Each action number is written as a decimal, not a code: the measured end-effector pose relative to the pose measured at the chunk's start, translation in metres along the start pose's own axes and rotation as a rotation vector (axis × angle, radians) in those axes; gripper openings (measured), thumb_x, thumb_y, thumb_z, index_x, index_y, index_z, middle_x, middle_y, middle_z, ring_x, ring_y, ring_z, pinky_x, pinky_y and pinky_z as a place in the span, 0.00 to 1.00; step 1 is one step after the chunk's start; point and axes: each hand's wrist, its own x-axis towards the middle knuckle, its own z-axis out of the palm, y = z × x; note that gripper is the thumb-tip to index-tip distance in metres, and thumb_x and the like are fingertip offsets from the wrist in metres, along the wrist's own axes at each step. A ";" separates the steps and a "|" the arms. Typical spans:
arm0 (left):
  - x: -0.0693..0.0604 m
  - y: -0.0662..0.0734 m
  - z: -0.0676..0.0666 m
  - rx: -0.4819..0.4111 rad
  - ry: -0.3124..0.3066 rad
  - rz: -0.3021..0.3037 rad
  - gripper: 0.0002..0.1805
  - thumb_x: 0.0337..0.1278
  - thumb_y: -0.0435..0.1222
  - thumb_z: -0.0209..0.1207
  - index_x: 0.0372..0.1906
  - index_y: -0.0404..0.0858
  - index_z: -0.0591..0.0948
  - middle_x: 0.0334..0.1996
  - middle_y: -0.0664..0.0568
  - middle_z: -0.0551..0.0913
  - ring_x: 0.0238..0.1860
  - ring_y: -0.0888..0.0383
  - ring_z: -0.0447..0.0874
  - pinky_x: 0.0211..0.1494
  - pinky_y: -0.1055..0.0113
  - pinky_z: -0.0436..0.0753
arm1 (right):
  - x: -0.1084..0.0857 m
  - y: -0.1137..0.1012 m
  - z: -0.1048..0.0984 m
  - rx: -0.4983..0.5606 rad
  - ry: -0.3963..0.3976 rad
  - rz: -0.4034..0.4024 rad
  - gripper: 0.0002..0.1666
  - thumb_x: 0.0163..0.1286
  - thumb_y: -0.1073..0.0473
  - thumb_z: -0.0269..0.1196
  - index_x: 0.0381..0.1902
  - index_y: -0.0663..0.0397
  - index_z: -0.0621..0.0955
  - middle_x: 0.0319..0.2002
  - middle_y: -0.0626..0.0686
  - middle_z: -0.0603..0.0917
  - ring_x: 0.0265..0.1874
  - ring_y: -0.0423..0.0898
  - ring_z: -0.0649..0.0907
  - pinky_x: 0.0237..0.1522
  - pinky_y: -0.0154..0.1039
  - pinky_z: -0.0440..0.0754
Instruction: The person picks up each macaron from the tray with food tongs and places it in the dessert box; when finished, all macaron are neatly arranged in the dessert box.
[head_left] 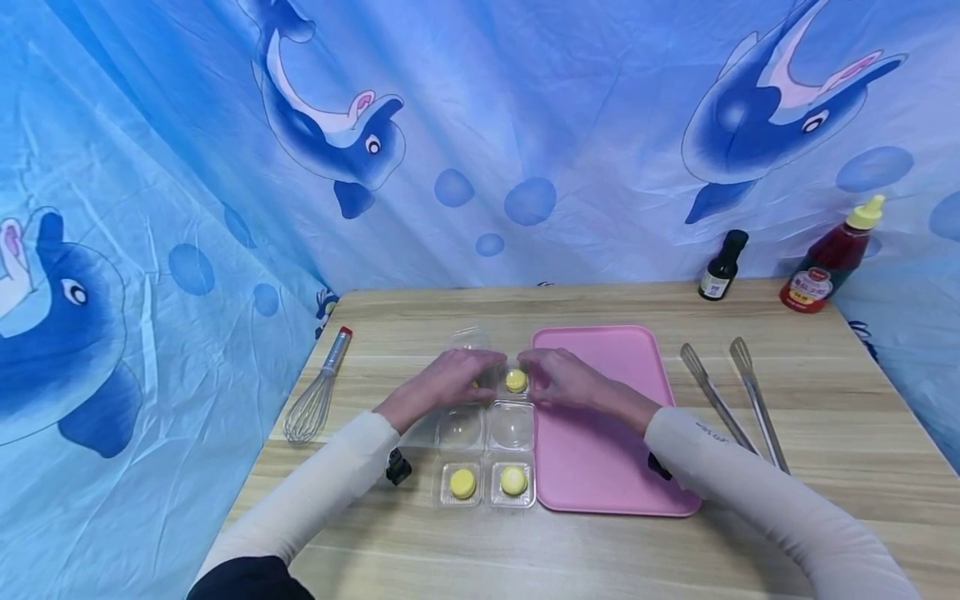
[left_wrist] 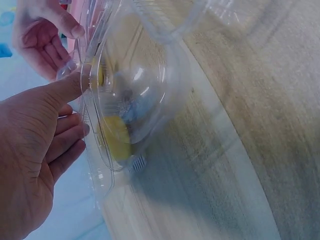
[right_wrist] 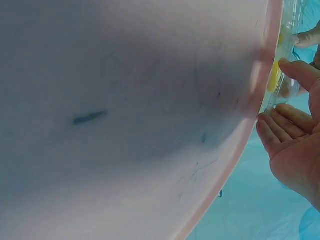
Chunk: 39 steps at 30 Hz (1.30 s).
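A clear plastic box with a yellow round macaron [head_left: 515,381] in it lies at the back of the group, between my two hands. My left hand [head_left: 465,377] holds the box's left part, thumb at its edge and fingers curled below; a yellow macaron [left_wrist: 116,137] shows through the clear plastic [left_wrist: 140,90]. On the other side my right hand [head_left: 558,377] grips the box edge with thumb and fingers, as the right wrist view shows [right_wrist: 295,125]. In front lie more clear boxes with raised-dome lids [head_left: 512,427] opened back and yellow macarons [head_left: 462,483] in their trays.
A pink tray [head_left: 607,467] lies right beside the boxes, under my right forearm. Metal tongs [head_left: 738,400] rest farther right, and a whisk [head_left: 318,396] lies on the left. A dark bottle [head_left: 722,267] and a red sauce bottle [head_left: 825,262] stand at the back right.
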 end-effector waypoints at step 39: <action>-0.026 -0.079 -0.028 -0.337 0.145 -0.295 0.47 0.71 0.46 0.69 0.85 0.39 0.58 0.79 0.37 0.66 0.74 0.36 0.71 0.77 0.39 0.70 | 0.066 -0.006 -0.006 0.087 -0.002 0.085 0.54 0.73 0.54 0.72 0.84 0.62 0.55 0.82 0.65 0.60 0.80 0.62 0.63 0.82 0.55 0.58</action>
